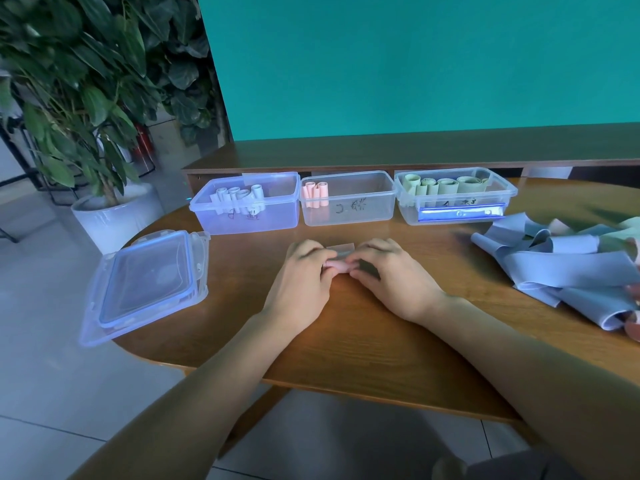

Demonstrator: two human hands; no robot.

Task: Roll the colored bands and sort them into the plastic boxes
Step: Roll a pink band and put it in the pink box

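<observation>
Left hand (300, 271) and right hand (388, 271) pinched one pink band (335, 265), partly rolled, soft, on wooden worktop (346, 334). Beyond hands: three clear plastic boxes (348, 199).

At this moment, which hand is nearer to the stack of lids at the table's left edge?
Left. The left hand grips the pink band at mid-table, with bare table between it and the stack of lids; the right hand grips the band's other end, farther away.

A teal wall (415, 64) rises behind the wooden bench (346, 323) — a low wooden ledge (381, 150) between them. Pale floor tiles (52, 341) spread left, where a leafy plant (86, 81) stands in a white pot (114, 216).
</observation>
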